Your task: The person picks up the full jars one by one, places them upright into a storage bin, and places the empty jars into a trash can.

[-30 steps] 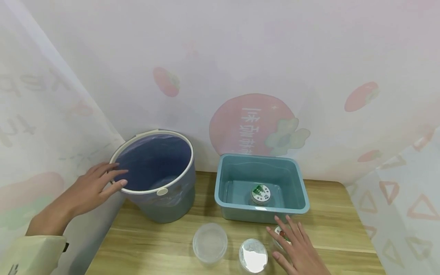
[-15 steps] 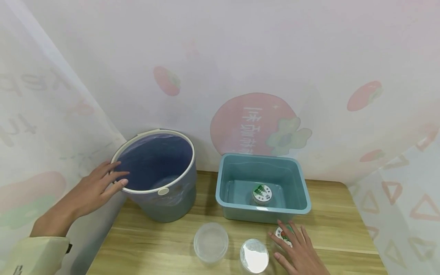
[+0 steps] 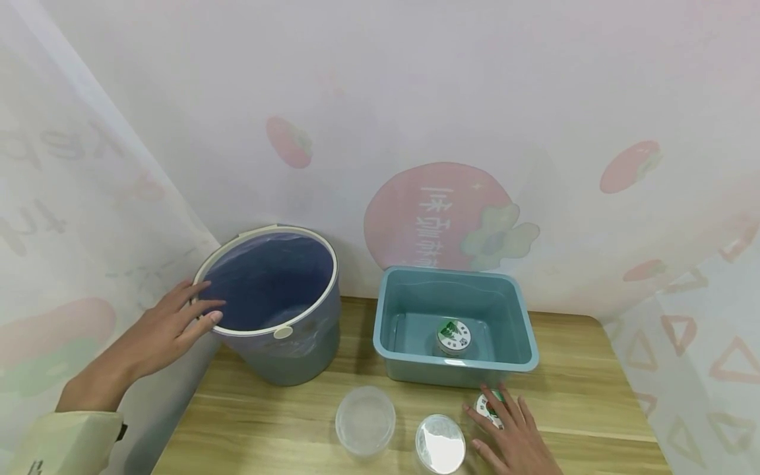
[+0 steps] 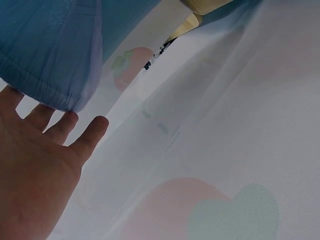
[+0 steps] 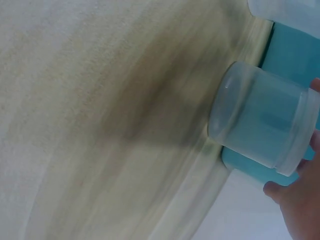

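A: Head view: left hand (image 3: 169,326), fingers straight, rests on the bucket (image 3: 274,305) rim at centre left; right hand (image 3: 512,432) lies flat over a labelled jar (image 3: 488,407), lower right.

B: Left wrist view: spread fingers (image 4: 90,134) barely touch, so the bucket may tip. Right wrist view: the jar (image 5: 260,122) is loosely covered and could roll.

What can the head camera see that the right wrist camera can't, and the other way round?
Only the head view shows the left hand touching the rim of the lined bucket, a labelled jar inside the teal bin, and two more jars on the wooden table. Only the right wrist view shows the clear side wall of the jar under the right hand, standing against the bin. Both show that jar, hand, bin and table.
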Tool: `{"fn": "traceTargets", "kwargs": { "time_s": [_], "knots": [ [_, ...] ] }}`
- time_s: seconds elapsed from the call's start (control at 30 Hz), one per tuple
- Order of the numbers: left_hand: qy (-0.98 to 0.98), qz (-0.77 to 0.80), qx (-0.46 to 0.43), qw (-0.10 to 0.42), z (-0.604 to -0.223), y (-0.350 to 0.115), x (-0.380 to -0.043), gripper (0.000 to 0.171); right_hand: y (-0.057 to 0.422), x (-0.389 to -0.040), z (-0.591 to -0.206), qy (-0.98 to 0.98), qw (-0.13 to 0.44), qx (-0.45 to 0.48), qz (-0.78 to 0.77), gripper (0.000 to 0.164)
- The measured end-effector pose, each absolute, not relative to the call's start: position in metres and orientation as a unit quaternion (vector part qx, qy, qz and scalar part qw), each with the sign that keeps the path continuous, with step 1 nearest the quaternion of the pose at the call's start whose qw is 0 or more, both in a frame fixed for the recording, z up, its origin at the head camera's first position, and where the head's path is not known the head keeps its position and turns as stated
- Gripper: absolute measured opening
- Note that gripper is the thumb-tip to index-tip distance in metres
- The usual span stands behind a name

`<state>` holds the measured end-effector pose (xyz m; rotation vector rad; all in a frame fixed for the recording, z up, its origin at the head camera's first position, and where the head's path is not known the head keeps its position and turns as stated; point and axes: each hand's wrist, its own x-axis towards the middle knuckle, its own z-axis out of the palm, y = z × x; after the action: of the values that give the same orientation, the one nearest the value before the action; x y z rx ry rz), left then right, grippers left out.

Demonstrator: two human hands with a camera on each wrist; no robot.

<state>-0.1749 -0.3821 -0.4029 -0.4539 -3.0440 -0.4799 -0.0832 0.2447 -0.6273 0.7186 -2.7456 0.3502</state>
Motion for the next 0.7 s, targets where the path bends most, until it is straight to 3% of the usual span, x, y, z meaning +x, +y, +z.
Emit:
{"fn": "traceTargets", "kwargs": {
  "time_s": [0.2,0.33,0.5,0.7],
  "knots": [
    [-0.976,-0.160,-0.149,0.013,-0.4036,-0.3819,-0.1749,0.048,0.2472,-0.0887,-0.6335,-0.933,0.181,0.286,0.120,0.062],
    [-0.975,-0.163,-0.152,0.017,-0.4029,-0.3818,-0.1744,0.048,0.2480,-0.0921,-0.6349,-0.924,0.199,0.304,0.120,0.043],
    [-0.975,-0.164,-0.151,0.024,-0.4058,-0.3827,-0.1752,0.048,0.2478,-0.0917,-0.6335,-0.927,0.189,0.299,0.123,0.054],
    [-0.974,-0.167,-0.147,0.026,-0.4089,-0.3832,-0.1761,0.047,0.2480,-0.0895,-0.6267,-0.922,0.190,0.311,0.129,0.042]
  ]
}}
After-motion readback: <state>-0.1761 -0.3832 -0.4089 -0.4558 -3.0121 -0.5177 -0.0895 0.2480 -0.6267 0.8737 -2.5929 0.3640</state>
